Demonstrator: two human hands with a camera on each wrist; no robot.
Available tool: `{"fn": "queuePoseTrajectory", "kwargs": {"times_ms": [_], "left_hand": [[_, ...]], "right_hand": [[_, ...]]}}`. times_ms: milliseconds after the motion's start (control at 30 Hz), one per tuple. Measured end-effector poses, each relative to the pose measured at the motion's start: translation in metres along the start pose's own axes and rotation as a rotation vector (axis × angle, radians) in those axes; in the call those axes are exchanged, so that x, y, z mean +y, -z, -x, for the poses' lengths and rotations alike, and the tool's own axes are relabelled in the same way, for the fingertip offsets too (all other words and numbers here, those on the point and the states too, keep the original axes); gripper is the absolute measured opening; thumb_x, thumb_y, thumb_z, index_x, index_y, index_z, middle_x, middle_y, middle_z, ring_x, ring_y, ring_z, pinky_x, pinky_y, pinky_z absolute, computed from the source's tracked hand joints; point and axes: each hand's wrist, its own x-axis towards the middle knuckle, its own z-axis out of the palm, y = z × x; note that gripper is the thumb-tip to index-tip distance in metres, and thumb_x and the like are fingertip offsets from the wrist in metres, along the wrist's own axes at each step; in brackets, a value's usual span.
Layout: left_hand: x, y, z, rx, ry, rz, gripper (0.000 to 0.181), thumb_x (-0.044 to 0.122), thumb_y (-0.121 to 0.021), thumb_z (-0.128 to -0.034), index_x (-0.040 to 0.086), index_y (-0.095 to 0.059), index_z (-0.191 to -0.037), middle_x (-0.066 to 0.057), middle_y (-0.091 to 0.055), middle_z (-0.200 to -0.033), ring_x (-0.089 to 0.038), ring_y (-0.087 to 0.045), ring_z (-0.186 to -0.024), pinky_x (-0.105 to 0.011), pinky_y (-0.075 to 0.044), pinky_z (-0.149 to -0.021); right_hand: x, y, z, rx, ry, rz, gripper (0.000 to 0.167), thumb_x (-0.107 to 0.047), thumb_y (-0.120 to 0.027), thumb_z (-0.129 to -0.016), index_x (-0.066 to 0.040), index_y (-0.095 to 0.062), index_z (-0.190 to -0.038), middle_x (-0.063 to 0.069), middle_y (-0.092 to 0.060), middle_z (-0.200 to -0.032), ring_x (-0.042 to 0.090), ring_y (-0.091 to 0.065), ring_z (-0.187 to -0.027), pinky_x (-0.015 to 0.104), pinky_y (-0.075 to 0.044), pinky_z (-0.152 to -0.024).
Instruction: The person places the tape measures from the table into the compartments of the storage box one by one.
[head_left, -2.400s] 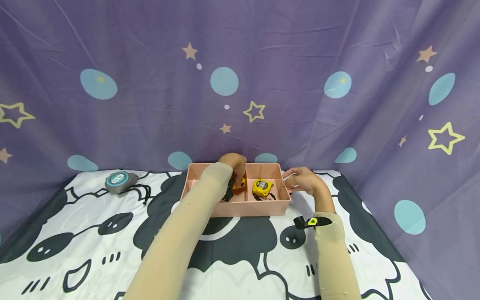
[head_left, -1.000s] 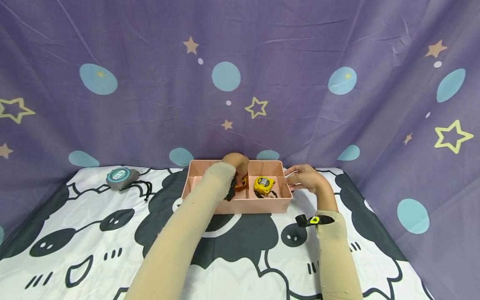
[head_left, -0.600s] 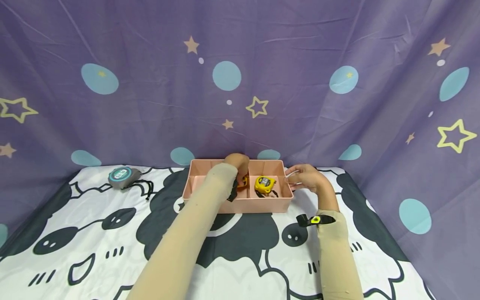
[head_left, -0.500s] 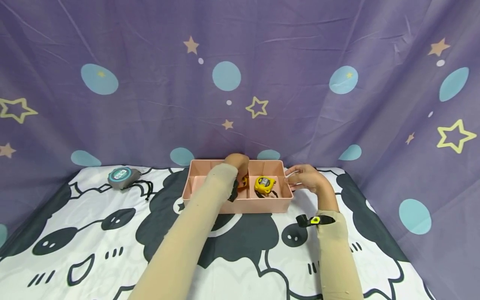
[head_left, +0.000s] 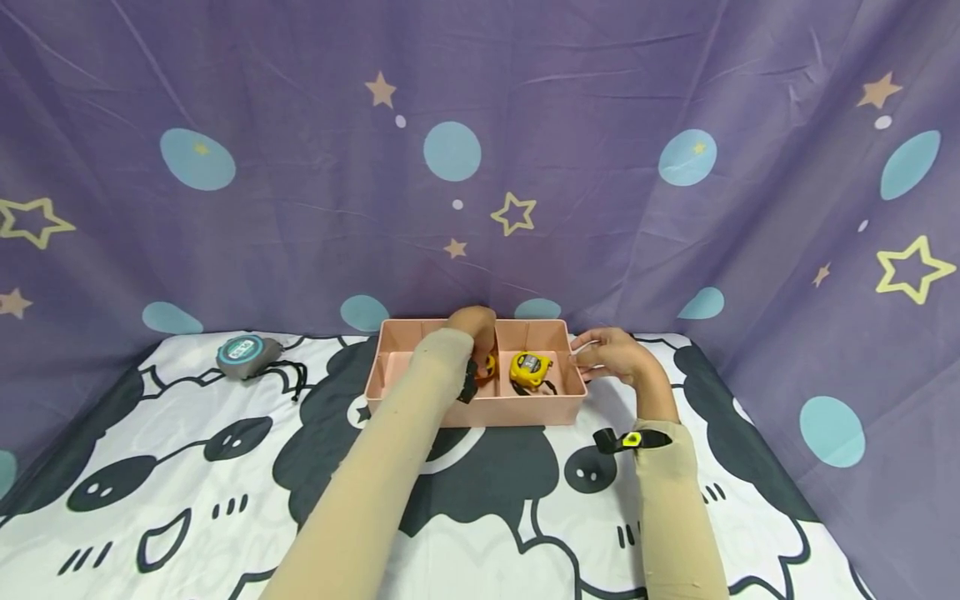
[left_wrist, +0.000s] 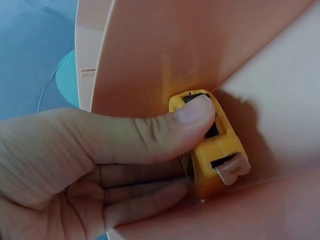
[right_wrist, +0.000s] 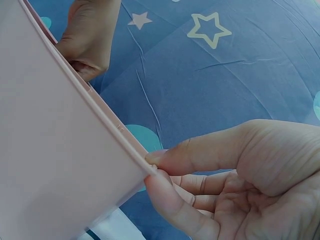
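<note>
Head view, left to right: a gray tape measure (head_left: 249, 357) lies near the tabletop's (head_left: 240, 533) far left corner, well apart from the pink box (head_left: 517, 411) at the middle of the far edge. The left arm (head_left: 375, 458) slants in, and the left hand (head_left: 474, 327) dips into the box. Its fingers are closed round an orange tape measure (left_wrist: 212, 152) beside the divider (head_left: 497, 340) — thumb across the top, probably to keep it on edge. A yellow tape measure (head_left: 528, 371) sits untouched in the right compartment. The right forearm (head_left: 675, 508) rises steeply; the right hand (head_left: 606, 357) pinches the box's right end, likely steadying it — remaining fingers loosely bent.
</note>
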Motion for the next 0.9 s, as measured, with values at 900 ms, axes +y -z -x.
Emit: {"fn": "queuePoseTrajectory", "kwargs": {"times_ms": [900], "left_hand": [[0.014, 0.003, -0.014, -0.098, 0.244, -0.072, 0.069, 0.029, -0.092, -0.0740, 0.010, -0.063, -0.133, -0.002, -0.057, -0.137, -0.017, -0.056, -0.111, -0.032, -0.052, -0.103]], "right_hand": [[0.000, 0.000, 0.000, 0.018, -0.018, 0.017, 0.038, -0.003, -0.064, -0.091, 0.011, -0.054, -0.125, 0.002, -0.071, -0.086, 0.012, -0.067, -0.077, 0.030, -0.061, -0.074]]}}
